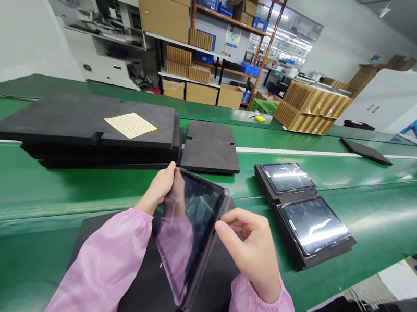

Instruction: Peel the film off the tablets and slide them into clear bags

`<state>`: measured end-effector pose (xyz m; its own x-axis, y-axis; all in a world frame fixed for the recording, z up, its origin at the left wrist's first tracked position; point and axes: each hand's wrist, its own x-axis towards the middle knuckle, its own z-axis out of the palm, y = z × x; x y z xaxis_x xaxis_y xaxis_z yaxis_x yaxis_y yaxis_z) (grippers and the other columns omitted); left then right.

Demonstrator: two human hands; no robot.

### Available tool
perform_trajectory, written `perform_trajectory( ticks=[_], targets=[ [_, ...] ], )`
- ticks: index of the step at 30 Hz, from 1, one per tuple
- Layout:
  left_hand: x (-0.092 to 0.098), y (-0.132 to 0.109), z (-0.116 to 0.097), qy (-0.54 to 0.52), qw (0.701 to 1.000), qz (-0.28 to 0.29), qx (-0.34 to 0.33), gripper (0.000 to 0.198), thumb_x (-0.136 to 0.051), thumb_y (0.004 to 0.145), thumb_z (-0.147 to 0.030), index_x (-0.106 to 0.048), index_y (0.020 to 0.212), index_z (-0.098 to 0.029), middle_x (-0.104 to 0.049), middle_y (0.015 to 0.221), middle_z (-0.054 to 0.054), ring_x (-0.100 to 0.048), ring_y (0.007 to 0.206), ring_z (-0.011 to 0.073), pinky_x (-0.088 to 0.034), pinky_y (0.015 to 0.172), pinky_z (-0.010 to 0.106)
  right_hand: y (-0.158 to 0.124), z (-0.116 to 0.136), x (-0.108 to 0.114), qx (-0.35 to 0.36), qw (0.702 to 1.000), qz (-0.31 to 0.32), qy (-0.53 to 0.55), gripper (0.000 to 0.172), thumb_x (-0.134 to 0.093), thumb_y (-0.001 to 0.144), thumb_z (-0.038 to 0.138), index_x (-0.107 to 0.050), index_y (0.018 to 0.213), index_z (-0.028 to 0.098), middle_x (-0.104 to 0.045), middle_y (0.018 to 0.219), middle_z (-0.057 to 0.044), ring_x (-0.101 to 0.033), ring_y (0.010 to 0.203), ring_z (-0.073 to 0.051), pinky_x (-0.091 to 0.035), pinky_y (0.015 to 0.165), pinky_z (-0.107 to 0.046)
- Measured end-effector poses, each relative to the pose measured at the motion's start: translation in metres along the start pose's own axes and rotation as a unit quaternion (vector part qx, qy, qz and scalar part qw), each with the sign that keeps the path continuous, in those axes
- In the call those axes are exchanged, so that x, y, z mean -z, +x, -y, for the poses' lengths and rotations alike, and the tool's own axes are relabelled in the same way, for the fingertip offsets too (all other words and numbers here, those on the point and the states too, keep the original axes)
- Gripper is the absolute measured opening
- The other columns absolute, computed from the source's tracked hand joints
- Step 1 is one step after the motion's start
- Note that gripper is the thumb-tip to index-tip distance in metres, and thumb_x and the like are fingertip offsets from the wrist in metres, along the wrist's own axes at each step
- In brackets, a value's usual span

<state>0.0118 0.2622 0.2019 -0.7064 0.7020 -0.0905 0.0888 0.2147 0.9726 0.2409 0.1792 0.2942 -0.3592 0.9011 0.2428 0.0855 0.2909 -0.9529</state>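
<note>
A tablet with a dark, glossy screen stands tilted on its edge over a black foam pad. My left hand is closed around its far left edge, with some fingers hidden behind it. The thumb and forefinger of my right hand are pinched together against the tablet's right side edge; whether they hold something small there is not visible. Reflections of my left hand and a pink sleeve show on the screen. To the right, two more tablets lie screen up on black foam trays.
Stacked black foam sheets, topped by a yellow sticker sheet, lie at the back left. A smaller foam block sits beside them. Cardboard dividers stand farther back on the green belt. Another person's blue sleeve appears far right.
</note>
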Motion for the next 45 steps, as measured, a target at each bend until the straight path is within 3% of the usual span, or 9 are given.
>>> perform_trajectory(
  ticks=[5, 13, 18, 21, 25, 30, 34, 39, 45],
  targets=[
    [0.0, -0.008, -0.011, 0.015, 0.999, 0.026, 0.018, 0.04, -0.046, 0.087, -0.035, -0.054, 0.05, -0.023, -0.066, 0.059, 0.007, -0.068, 0.081, 0.0301, -0.052, 0.081, 0.037, -0.004, 0.002, 0.003, -0.013, 1.0, 0.007, -0.024, 0.018, -0.065, 0.071, 0.024, -0.058, 0.055, 0.02, -0.064, 0.052, 0.001, -0.065, 0.049, -0.014, -0.056, 0.05, -0.02],
    [0.003, -0.009, -0.014, 0.031, 0.999, 0.025, -0.009, 0.031, -0.045, 0.082, -0.03, -0.053, 0.053, -0.023, -0.072, 0.075, 0.01, -0.067, 0.091, 0.0306, -0.049, 0.09, 0.04, -0.01, 0.003, 0.001, -0.012, 0.998, -0.011, -0.065, 0.02, -0.063, 0.069, 0.023, -0.053, 0.052, 0.021, -0.061, 0.048, 0.002, -0.064, 0.046, -0.014, -0.053, 0.049, -0.019],
    [0.009, -0.013, -0.022, 0.048, 0.997, 0.013, -0.054, 0.015, -0.053, 0.076, -0.033, -0.063, 0.078, -0.021, -0.073, 0.102, 0.011, -0.064, 0.107, 0.0305, -0.044, 0.102, 0.043, -0.017, 0.002, -0.004, -0.005, 0.998, 0.004, -0.07, 0.022, -0.063, 0.069, 0.022, -0.051, 0.052, 0.021, -0.06, 0.049, 0.003, -0.062, 0.047, -0.011, -0.048, 0.048, -0.015],
    [0.011, -0.035, -0.038, 0.056, 0.985, 0.052, -0.155, 0.024, -0.054, 0.076, -0.038, -0.066, 0.089, -0.022, -0.072, 0.111, 0.009, -0.063, 0.11, 0.0274, -0.042, 0.104, 0.04, -0.018, 0.002, -0.005, -0.011, 0.998, -0.001, -0.068, 0.021, -0.062, 0.069, 0.021, -0.05, 0.052, 0.02, -0.058, 0.049, 0.004, -0.061, 0.047, -0.01, -0.047, 0.049, -0.014],
    [0.012, -0.072, -0.059, 0.038, 0.925, 0.181, -0.331, 0.032, -0.044, 0.084, -0.045, -0.066, 0.085, -0.022, -0.073, 0.099, 0.007, -0.065, 0.1, 0.024, -0.048, 0.093, 0.035, -0.016, 0.001, -0.007, -0.014, 0.998, -0.005, -0.058, 0.019, -0.062, 0.069, 0.021, -0.051, 0.054, 0.02, -0.058, 0.049, 0.005, -0.06, 0.047, -0.009, -0.047, 0.05, -0.014],
    [0.011, -0.091, -0.065, 0.053, 0.889, 0.302, -0.34, 0.037, -0.037, 0.086, -0.046, -0.052, 0.062, -0.022, -0.058, 0.06, -0.001, -0.055, 0.061, 0.0161, -0.045, 0.065, 0.029, -0.016, 0.001, -0.01, -0.015, 0.999, 0.012, -0.041, 0.023, -0.065, 0.076, 0.025, -0.054, 0.056, 0.02, -0.059, 0.052, 0.005, -0.058, 0.049, -0.009, -0.047, 0.052, -0.015],
    [0.009, -0.093, -0.065, 0.052, 0.888, 0.308, -0.337, 0.035, -0.038, 0.083, -0.046, -0.045, 0.058, -0.022, -0.047, 0.055, -0.002, -0.045, 0.057, 0.0144, -0.04, 0.06, 0.029, -0.017, 0.003, -0.008, -0.009, 0.999, 0.032, -0.04, 0.027, -0.062, 0.079, 0.025, -0.05, 0.055, 0.02, -0.056, 0.052, 0.004, -0.055, 0.05, -0.009, -0.045, 0.053, -0.017],
    [0.008, -0.094, -0.067, 0.057, 0.886, 0.309, -0.341, 0.035, -0.036, 0.083, -0.045, -0.043, 0.057, -0.023, -0.047, 0.055, -0.002, -0.045, 0.057, 0.0147, -0.04, 0.06, 0.03, -0.014, -0.003, -0.014, -0.014, 0.999, 0.038, -0.03, 0.031, -0.056, 0.082, 0.032, -0.042, 0.057, 0.021, -0.051, 0.051, 0.003, -0.048, 0.048, -0.01, -0.038, 0.049, -0.022],
    [0.008, -0.092, -0.067, 0.058, 0.896, 0.261, -0.354, 0.034, -0.034, 0.085, -0.043, -0.044, 0.059, -0.023, -0.053, 0.059, 0.0, -0.049, 0.061, 0.0168, -0.044, 0.067, 0.032, -0.01, -0.011, -0.03, 0.037, 0.997, -0.038, -0.056, 0.039, -0.045, 0.093, 0.035, -0.034, 0.057, 0.023, -0.039, 0.047, 0.006, -0.036, 0.043, -0.009, -0.027, 0.045, -0.025]
  ],
)
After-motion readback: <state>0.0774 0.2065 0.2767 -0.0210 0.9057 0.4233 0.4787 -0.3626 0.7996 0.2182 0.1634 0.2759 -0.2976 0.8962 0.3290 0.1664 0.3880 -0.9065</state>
